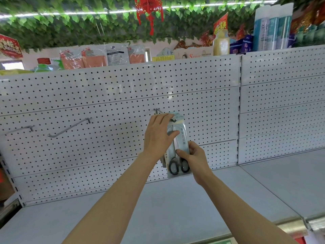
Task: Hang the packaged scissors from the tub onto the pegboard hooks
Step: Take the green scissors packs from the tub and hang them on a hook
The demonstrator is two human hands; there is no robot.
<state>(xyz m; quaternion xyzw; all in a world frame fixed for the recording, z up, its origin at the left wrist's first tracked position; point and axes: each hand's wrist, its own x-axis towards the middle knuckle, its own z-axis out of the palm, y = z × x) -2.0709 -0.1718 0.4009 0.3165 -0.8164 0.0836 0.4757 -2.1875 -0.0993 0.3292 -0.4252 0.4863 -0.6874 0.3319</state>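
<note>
A clear pack of scissors (181, 138) with black handles at its lower end is held upright against the white pegboard (105, 95). My left hand (158, 134) grips the pack's upper part, right at a metal hook (159, 110). My right hand (195, 157) pinches its lower right side beside the handles. More packs seem to hang behind it, mostly hidden. Two bare hooks jut out to the left, one long (70, 127) and one at the far left (21, 130). The tub is out of view.
A grey shelf (175, 208) runs below the pegboard, with a second shelf section (290, 173) to the right. Packaged goods line the top of the board. Green leaf garlands and a red ornament (149, 11) hang overhead.
</note>
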